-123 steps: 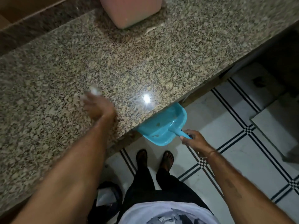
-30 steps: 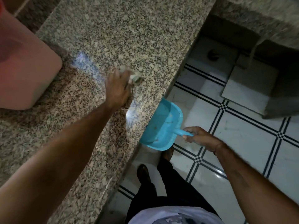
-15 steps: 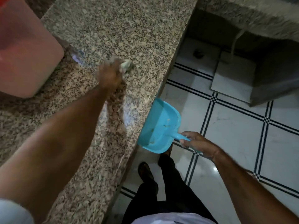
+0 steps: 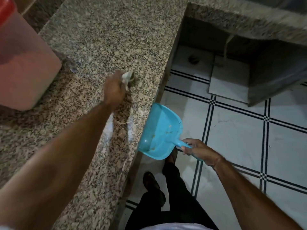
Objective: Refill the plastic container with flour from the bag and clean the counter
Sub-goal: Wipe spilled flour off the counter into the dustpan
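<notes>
- My left hand point(image 4: 114, 90) is curled round a small crumpled pale rag point(image 4: 127, 77) and presses it onto the speckled granite table point(image 4: 103, 30), a little in from the edge nearest me.
- My right hand point(image 4: 198, 149) grips the handle of a light-blue plastic dustpan point(image 4: 161, 130). Its lip sits against that same edge, just below the top, and a few crumbs lie inside.
- Thin pale flour streaks point(image 4: 123, 124) run along the table between the rag and the edge.
- The pink translucent plastic container point(image 4: 25, 68) with its red lid point(image 4: 5, 7) stands on the table's left side, well back from the edge.
- I judge the flour fine and light, likely to smear or puff, so slow strokes towards the pan suit it.
- The rag is soft, so I would bunch it firmly.
- The dustpan looks stiff and light, so holding it by the handle is enough.
- The container looks smooth-walled and, if full, heavy, so I would take it low with both hands.
</notes>
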The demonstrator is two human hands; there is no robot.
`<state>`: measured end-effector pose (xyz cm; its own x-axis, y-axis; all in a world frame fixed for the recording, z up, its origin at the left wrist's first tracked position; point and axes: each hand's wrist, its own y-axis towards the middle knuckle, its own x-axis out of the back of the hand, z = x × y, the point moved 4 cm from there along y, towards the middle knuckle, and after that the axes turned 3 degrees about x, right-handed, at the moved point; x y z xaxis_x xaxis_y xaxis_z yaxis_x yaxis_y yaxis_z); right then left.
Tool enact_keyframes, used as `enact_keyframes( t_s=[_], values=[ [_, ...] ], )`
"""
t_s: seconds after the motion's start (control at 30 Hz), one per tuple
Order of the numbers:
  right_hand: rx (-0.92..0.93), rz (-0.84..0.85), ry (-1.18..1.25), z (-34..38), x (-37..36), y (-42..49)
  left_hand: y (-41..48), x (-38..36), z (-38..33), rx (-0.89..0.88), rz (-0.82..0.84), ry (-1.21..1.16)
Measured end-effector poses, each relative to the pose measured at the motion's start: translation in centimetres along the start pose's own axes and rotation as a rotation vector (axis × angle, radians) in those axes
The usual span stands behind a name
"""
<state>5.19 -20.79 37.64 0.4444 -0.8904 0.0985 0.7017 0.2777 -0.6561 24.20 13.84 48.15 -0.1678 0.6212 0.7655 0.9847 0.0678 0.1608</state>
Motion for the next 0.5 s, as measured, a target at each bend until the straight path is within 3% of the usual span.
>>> enact_keyframes(
  t_s=[0.1,0.17,0.33,0.5],
  values=[
    [0.002,0.004,0.018,-0.1,0.1,0.3,4.1,-3.6,-0.7,-0.005,0.161,0.096],
    [0.010,0.014,0.024,-0.2,0.2,0.5,4.3,-5.5,-2.2,-0.126,0.210,0.164],
    [0.021,0.040,0.025,0.6,-0.6,0.6,-1.6,-2.9,-3.7,-0.304,0.198,0.138],
    [0.018,0.074,0.007,1.2,-2.4,0.0,-9.0,0.4,-2.6,-0.245,0.284,0.156]
  ],
)
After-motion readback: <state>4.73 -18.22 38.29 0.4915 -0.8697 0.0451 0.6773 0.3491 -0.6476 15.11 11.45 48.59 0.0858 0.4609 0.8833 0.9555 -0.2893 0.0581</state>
